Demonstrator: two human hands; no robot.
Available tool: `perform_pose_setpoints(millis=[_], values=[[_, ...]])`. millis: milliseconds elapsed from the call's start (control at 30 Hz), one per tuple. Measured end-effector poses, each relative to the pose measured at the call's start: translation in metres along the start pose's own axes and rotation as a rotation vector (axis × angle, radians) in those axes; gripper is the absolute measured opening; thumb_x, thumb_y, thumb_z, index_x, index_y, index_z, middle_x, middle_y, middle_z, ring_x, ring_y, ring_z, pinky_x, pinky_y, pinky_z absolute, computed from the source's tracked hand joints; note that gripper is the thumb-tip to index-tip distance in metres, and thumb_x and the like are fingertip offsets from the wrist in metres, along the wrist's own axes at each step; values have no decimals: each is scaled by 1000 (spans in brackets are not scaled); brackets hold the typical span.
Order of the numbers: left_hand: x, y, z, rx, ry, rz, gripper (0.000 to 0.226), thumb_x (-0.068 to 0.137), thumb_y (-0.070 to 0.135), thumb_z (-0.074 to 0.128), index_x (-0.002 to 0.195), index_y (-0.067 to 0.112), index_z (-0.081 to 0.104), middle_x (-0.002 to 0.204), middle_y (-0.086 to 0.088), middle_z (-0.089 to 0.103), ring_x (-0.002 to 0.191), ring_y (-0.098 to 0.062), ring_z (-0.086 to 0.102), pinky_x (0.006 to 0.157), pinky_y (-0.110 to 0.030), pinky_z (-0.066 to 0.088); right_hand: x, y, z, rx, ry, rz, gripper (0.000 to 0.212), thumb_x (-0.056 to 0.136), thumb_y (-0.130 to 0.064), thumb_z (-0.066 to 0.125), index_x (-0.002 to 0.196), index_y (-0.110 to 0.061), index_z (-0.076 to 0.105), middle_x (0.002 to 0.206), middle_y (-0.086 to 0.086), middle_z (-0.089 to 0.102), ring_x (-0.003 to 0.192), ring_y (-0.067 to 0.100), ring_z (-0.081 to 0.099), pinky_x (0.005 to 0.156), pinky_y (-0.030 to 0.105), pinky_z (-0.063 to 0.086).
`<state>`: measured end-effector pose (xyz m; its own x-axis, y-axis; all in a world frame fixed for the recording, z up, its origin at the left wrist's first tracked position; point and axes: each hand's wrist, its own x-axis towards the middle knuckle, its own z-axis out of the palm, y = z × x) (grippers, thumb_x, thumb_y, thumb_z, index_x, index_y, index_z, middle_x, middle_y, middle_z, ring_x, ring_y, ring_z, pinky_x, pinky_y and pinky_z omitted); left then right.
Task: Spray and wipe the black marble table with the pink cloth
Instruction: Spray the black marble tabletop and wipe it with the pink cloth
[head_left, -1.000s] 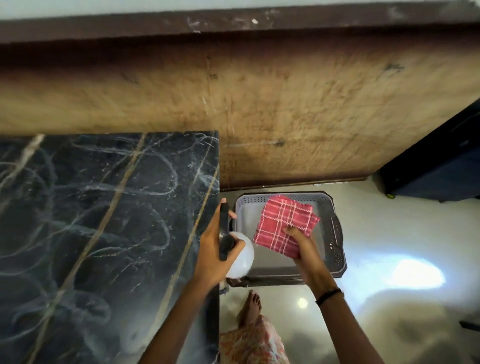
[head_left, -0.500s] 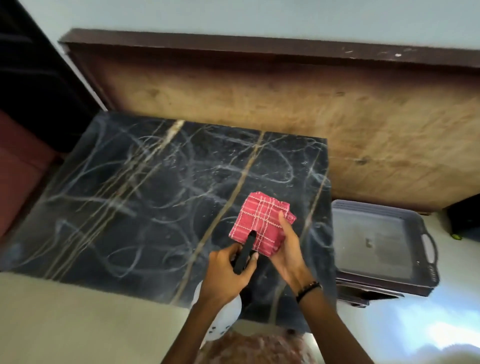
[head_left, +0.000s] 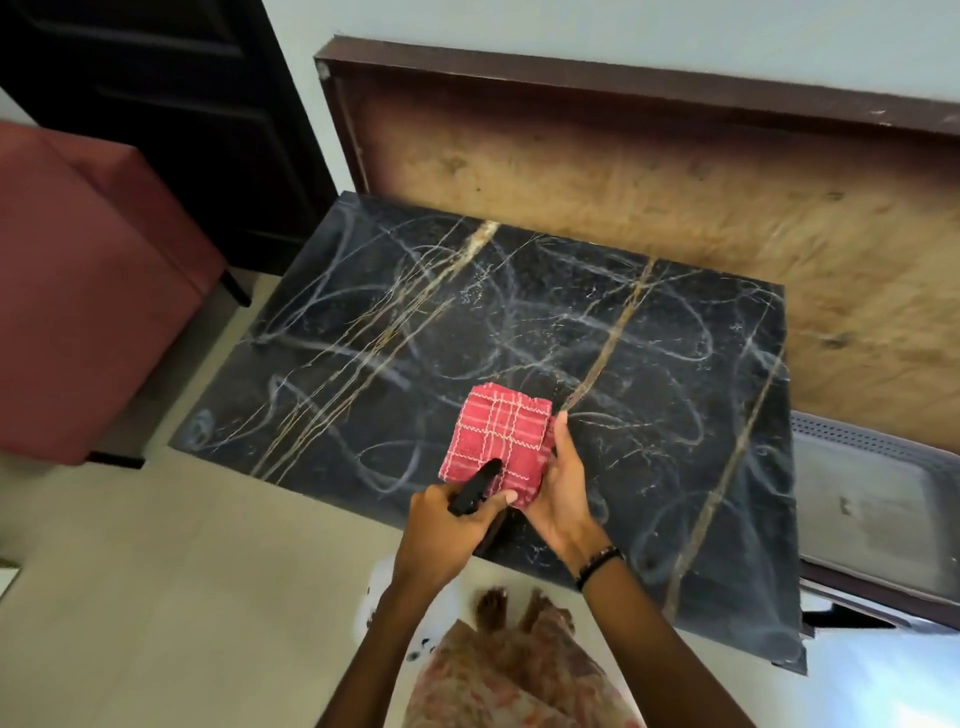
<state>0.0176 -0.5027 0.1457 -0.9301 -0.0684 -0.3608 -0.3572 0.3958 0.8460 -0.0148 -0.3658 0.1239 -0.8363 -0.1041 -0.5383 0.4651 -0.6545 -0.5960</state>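
Pink cloth (head_left: 497, 441), red-pink with a white check, folded into a rough square, sits low center of the frame over the near part of the black marble tabletop (head_left: 519, 332). Right hand (head_left: 558, 488) has its grip on the cloth's right and lower edge, thumb lying up along the right side, fingers tucked under or behind the fabric. Cannot tell whether the cloth lies flat on the stone or is held just above it.

Left hand (head_left: 447, 525) sits just left of and below the right hand, grip wrapped around the black head of a spray bottle (head_left: 475, 486). The black nozzle points up-frame and overlaps the lower left part of the cloth. A whitish blurred shape under the left wrist is probably the bottle body, view too soft to be sure. The two hands are almost touching at the cloth's lower edge.

Black band (head_left: 597, 561) on the right wrist.

Tabletop is dark with gold and white veins plus pale looping smear marks all over, filling the middle of the frame. Behind it, upper right, a brown wooden board (head_left: 675, 197) with a dark frame leans on the wall. Grey tray (head_left: 872, 499) at right edge of the frame, beside the tabletop's right side and lower down. Red upholstered seat (head_left: 88, 291) at left. Dark door (head_left: 156, 93) upper left. Pale floor (head_left: 182, 597) lower left; bare feet (head_left: 511, 605) and a floral garment (head_left: 519, 680) at bottom center.
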Motion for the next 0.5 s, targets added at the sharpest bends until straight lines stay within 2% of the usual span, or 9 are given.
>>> perform_pose_setpoints(millis=[100, 233, 300, 400, 500], values=[[0, 3, -11, -26, 53, -44, 30, 68, 45, 78, 65, 17, 65, 58, 6, 66, 54, -12, 62, 58, -27, 51, 2, 8, 11, -11, -15, 15, 70, 95, -61, 29, 135, -8, 51, 130, 18, 60, 119, 33, 58, 100, 47, 48], [-1, 7, -26, -74, 61, -86, 21, 71, 41, 76, 71, 24, 63, 66, 7, 67, 63, -9, 66, 59, -16, 50, 7, 11, 19, -15, -28, 37, 68, 96, -61, 27, 134, -10, 52, 129, 17, 61, 119, 32, 59, 103, 51, 43], [2, 9, -34, -66, 43, -90, 24, 72, 40, 75, 76, 19, 66, 67, 6, 68, 66, -10, 68, 63, -18, 54, 13, 11, 21, -38, -50, 44, 69, 95, -63, 26, 135, -12, 51, 130, 16, 61, 119, 31, 59, 102, 51, 44], [9, 14, -46, -100, 69, -138, 22, 73, 39, 75, 72, 20, 65, 67, 2, 70, 67, -9, 67, 62, -19, 48, 23, 7, 26, -39, -55, 56, 69, 93, -64, 29, 136, -13, 49, 131, 15, 60, 119, 32, 58, 104, 54, 42], [20, 17, -55, -203, 116, -234, 26, 73, 37, 76, 72, 13, 65, 63, -3, 68, 53, -8, 64, 54, -20, 49, 36, 4, 31, -12, -59, 68, 72, 90, -65, 36, 139, -14, 47, 133, 16, 58, 122, 33, 56, 107, 57, 38]])
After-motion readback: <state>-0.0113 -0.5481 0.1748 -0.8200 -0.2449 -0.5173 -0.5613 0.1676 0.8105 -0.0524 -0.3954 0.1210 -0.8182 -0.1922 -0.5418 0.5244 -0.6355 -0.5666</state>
